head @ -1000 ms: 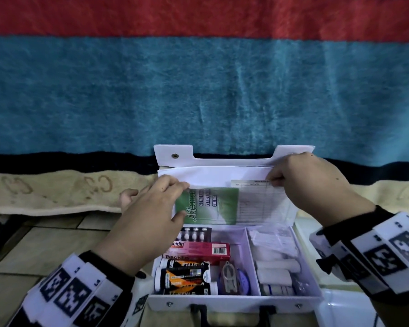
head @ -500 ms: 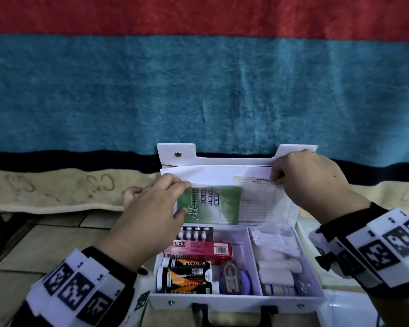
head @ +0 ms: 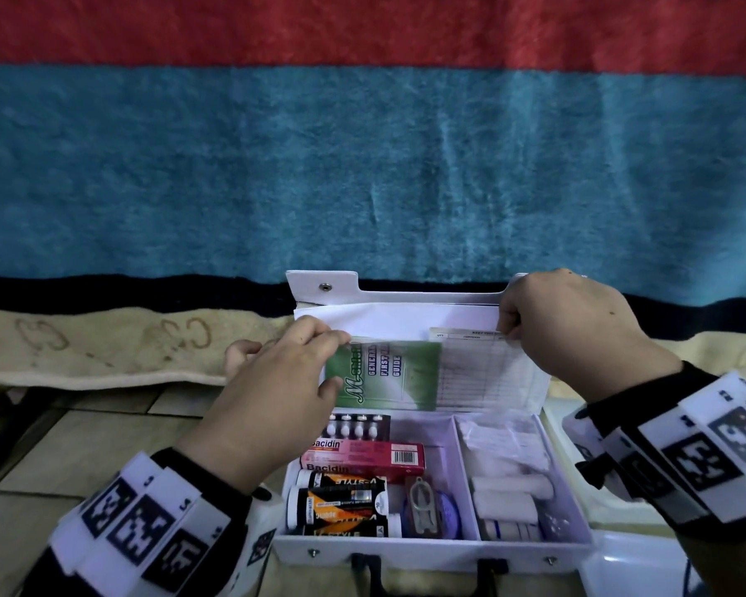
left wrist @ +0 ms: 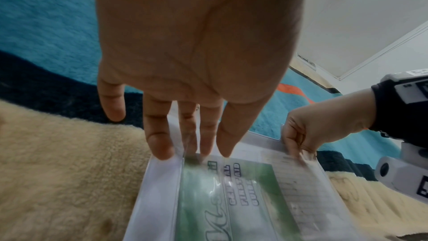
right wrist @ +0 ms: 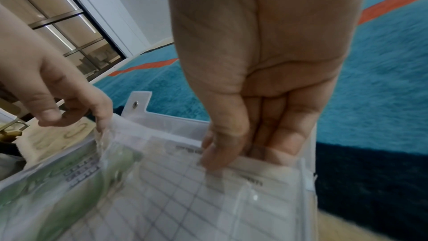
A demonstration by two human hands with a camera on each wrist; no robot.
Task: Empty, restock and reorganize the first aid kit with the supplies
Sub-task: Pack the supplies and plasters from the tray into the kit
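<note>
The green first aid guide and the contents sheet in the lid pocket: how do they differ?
The green guide is coloured with bold lettering and sits left; the contents sheet is pale, ruled like a table, and sits right, reaching higher. The left hand pinches the guide's corner; the right hand pinches the sheet's top. Both stand upright in the lid's clear pocket.

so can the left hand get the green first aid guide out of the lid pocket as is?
Probably yes. The left hand already pinches the green first aid guide at its left edge, and the right hand holds the clear lid pocket open. Nothing blocks the pocket's top.

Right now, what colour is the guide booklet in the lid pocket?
Green, with white script and dark lettering: the guide booklet shows best in the head view.
</note>
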